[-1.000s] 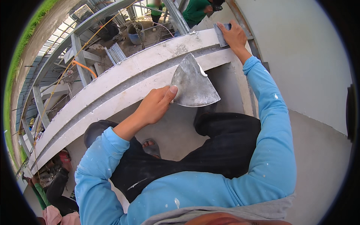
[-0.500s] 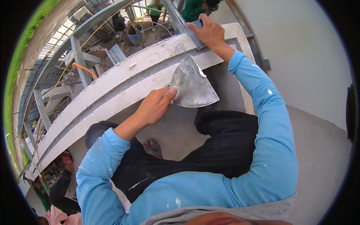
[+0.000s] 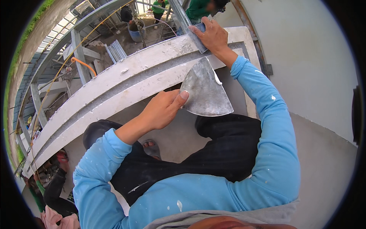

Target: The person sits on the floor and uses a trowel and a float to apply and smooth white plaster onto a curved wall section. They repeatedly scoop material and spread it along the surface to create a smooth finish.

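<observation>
My left hand [image 3: 162, 108] is closed on a fan-shaped grey metal plate [image 3: 207, 91], its thumb on the upper face. A streak of white putty [image 3: 217, 78] clings to the plate's right edge. My right hand [image 3: 214, 37] grips a flat grey putty knife [image 3: 198, 37], whose blade end is at the far part of a curved white ledge [image 3: 110, 78]. A grey recessed groove [image 3: 126, 75] runs along this ledge. The plate is held just on my side of the ledge, below the putty knife.
Metal railing posts [image 3: 80, 57] and a yellow rope [image 3: 89, 38] stand beyond the ledge. An orange hose [image 3: 84, 65] hangs there. Below are a blue drum [image 3: 136, 31] and several people, one in green [image 3: 196, 9]. A pale wall [image 3: 305, 49] rises on the right.
The metal plate and my left hand have shifted slightly right and nearer to me. My right hand keeps its hold on the putty knife at the ledge. The view has moved a little.
</observation>
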{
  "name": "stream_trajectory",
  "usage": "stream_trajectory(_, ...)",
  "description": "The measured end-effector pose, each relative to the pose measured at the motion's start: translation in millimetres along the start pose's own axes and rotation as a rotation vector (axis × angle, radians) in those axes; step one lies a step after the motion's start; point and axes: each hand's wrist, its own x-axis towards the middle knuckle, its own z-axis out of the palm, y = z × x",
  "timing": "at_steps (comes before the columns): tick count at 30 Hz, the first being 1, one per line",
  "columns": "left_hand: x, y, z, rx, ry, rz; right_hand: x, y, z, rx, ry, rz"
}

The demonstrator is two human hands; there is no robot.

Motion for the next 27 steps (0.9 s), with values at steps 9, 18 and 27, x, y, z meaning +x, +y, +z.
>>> stream_trajectory(9,-1.2,0.0,-8.3,0.006,0.051,0.033,15.7,64.4,-41.9,-0.15,0.062,0.213)
stream_trajectory(18,-1.7,0.8,-5.1,-0.007,0.02,-0.011,9.5,16.4,-6.2,-0.048,0.025,0.022)
stream_trajectory(27,-1.6,1.3,-2.3,-0.004,0.05,0.042,7.7,36.8,-28.3,-0.133,0.064,0.098)
